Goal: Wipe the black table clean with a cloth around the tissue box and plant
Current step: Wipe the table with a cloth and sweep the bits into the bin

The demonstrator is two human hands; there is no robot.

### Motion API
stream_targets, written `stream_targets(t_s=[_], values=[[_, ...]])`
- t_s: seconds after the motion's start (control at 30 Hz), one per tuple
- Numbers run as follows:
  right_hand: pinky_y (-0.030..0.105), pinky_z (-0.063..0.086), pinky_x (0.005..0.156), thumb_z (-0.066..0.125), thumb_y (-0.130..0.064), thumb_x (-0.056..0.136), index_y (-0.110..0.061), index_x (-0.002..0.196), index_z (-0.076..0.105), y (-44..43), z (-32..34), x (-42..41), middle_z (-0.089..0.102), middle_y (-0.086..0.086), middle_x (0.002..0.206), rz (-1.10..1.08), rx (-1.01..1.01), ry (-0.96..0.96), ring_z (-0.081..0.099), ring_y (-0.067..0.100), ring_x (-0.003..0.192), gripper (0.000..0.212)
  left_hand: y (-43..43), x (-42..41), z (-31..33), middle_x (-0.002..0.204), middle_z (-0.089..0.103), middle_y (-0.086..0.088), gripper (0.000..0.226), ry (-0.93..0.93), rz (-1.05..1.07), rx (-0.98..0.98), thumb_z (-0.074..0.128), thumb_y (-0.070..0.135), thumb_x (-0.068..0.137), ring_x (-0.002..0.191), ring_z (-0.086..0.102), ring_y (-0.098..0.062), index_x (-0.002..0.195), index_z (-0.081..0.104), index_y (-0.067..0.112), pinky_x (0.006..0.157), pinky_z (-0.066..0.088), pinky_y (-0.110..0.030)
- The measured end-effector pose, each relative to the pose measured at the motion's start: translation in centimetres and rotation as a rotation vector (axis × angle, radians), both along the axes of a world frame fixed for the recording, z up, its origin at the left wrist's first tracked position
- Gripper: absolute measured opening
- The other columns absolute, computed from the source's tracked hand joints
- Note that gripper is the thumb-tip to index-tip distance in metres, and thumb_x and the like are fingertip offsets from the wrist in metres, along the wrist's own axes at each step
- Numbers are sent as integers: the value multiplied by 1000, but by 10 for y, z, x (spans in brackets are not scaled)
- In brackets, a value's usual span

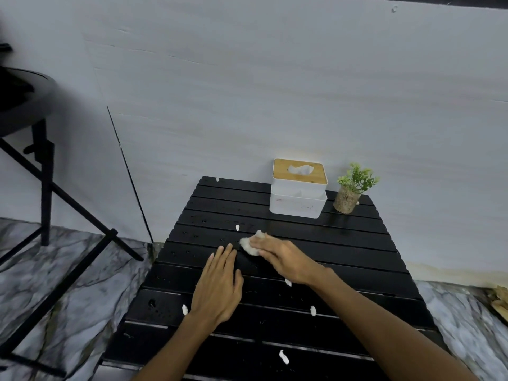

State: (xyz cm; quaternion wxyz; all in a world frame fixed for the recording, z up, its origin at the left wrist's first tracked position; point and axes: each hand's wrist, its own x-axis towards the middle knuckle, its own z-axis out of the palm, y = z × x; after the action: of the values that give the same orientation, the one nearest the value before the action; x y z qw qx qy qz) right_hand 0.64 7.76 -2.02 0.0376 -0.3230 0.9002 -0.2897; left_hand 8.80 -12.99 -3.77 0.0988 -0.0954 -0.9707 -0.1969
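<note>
A black slatted table (343, 251) fills the lower middle of the view. My right hand (286, 259) presses a small crumpled whitish cloth (248, 246) onto a slat near the table's middle, fingers lying over it. My left hand (220, 284) rests flat on the table just left of the cloth, fingers straight. A white tissue box (298, 188) with a wooden lid stands at the far right of the table. Beside it on the right is a small green plant (350, 188) in a glass pot. Several white scraps (283, 356) and water drops dot the slats.
A grey-white wall rises directly behind the table. A black stool (33, 138) with angled legs stands at the left on the marble-patterned floor (55, 284). Something tan and woody (499, 301) lies at the right edge on the floor.
</note>
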Motion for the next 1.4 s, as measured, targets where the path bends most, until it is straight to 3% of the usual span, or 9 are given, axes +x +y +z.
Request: stream_targets(t_s=[0.23, 0.4, 0.5, 0.63, 0.7, 0.9, 1.07, 1.17, 1.4], values=[[23, 40, 113, 51, -20, 106, -18, 135, 64, 24, 19, 52, 62, -6, 140, 23, -138, -141, 51, 2, 135, 32, 0, 1, 2, 159, 20, -1, 77, -9, -5, 26, 1, 45, 86, 148, 8, -11, 149, 29, 12, 117, -3, -23], [26, 54, 97, 53, -21, 104, -23, 121, 71, 70, 36, 47, 69, -15, 118, -449, -377, -113, 65, -4, 104, 24, 1, 1, 4, 159, 22, -3, 78, -6, -4, 21, 0, 46, 86, 148, 11, -14, 148, 31, 11, 117, -2, -25], [7, 44, 83, 53, -21, 104, -16, 121, 71, 97, 30, 27, 71, -5, 110, -713, -328, 42, 68, 16, 106, 25, 2, -1, 5, 158, 24, -4, 78, -7, -6, 10, 1, 46, 85, 148, 13, -16, 148, 33, 11, 116, -2, -25], [39, 48, 100, 39, -45, 104, -27, 138, 54, 92, 2, 16, 55, 5, 145, -676, -40, -24, 47, 33, 137, 42, 5, -5, 7, 153, 35, -6, 75, 4, 2, 16, 7, 45, 86, 145, 24, -21, 144, 41, 11, 117, 4, -28], [49, 45, 105, 42, -39, 104, -24, 143, 48, 76, -5, 18, 47, 3, 152, -597, 32, 18, 35, 31, 146, 43, 7, -9, 8, 151, 39, -5, 71, 15, -3, 20, 11, 44, 88, 143, 28, -21, 142, 44, 12, 117, 7, -29], [41, 35, 120, 50, -15, 106, -14, 144, 53, 72, -19, 36, 46, 0, 155, -306, 118, 192, 36, 23, 148, 39, 36, -24, 16, 140, 51, -2, 58, 94, -74, 112, 24, 41, 92, 133, 42, -19, 134, 53, 14, 114, 25, -31], [33, 31, 121, 50, 5, 99, -5, 140, 56, 117, -13, 30, 50, 13, 151, -547, 143, 190, 41, 30, 144, 43, 78, -42, 30, 138, 52, 2, 53, 159, -182, 169, 29, 42, 94, 131, 42, -14, 134, 52, 17, 109, 29, -28], [44, 49, 103, 52, 13, 91, 1, 123, 65, 155, -10, 22, 61, 19, 131, -754, 133, 192, 55, 41, 123, 38, 109, -56, 36, 140, 49, 2, 45, 175, -238, 188, 40, 35, 95, 131, 40, -13, 136, 49, 17, 107, 30, -27], [46, 50, 91, 50, -11, 99, -5, 113, 67, 192, -14, 12, 63, 10, 115, -861, 74, 215, 55, 33, 105, 22, 204, -103, 41, 142, 42, 3, 48, 103, -326, 296, 52, 28, 91, 130, 38, -13, 137, 40, 21, 105, 37, -27]])
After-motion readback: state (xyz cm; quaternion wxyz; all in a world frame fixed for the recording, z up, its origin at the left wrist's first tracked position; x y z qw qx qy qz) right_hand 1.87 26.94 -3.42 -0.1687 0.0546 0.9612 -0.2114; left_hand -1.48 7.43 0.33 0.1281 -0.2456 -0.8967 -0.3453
